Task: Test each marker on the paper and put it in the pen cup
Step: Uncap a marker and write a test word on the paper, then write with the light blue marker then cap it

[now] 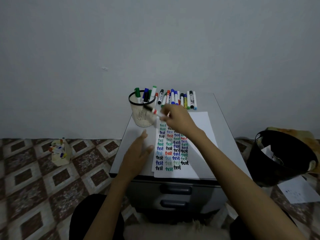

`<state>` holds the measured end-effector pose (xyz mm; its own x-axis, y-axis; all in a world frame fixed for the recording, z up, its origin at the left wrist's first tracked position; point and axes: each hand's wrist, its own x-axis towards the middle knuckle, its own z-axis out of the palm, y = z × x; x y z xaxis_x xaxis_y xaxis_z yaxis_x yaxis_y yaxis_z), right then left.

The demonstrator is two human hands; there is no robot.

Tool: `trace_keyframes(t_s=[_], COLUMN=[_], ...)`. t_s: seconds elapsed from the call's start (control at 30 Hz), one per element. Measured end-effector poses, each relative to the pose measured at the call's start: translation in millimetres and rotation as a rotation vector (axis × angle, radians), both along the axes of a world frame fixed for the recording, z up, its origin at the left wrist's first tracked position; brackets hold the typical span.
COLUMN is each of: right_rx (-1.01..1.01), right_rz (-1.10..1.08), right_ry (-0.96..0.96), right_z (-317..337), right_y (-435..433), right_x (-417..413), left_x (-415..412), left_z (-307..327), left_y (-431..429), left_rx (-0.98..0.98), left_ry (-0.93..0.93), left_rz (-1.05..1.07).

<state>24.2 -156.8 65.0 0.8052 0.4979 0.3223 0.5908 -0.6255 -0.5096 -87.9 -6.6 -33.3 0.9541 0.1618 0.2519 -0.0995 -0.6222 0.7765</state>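
Observation:
A mesh pen cup with a black rim stands at the cabinet's far left and holds several markers. My right hand pinches a blurred marker with a black cap and red band, tilted in front of the cup. White paper covered with coloured "test" words lies on the cabinet top. My left hand hovers or rests flat by the paper's left edge, fingers straight. A row of loose markers lies along the far edge.
The grey drawer cabinet stands against a pale wall. A black bin sits on the floor at the right, with a sheet of paper below it. A small box of markers sits on the patterned floor at the left.

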Motion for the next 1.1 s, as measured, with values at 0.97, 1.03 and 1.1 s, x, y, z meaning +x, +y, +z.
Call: trace_keyframes(t_s=[0.97, 1.03, 1.1], right_rx=[0.448, 0.199, -0.018], right_rz=[-0.431, -0.491, -0.489], right_ry=[-0.031, 0.024, 0.065], right_z=[-32, -48, -59], right_y=[6, -14, -31], right_x=[90, 104, 113], left_x=[0, 1, 2], left_z=[-1, -2, -4], left_y=[-7, -6, -5], left_rx=[0.37, 0.358, 0.347], left_ry=[0.007, 0.011, 0.011], left_rz=[0.038, 0.044, 0.047])
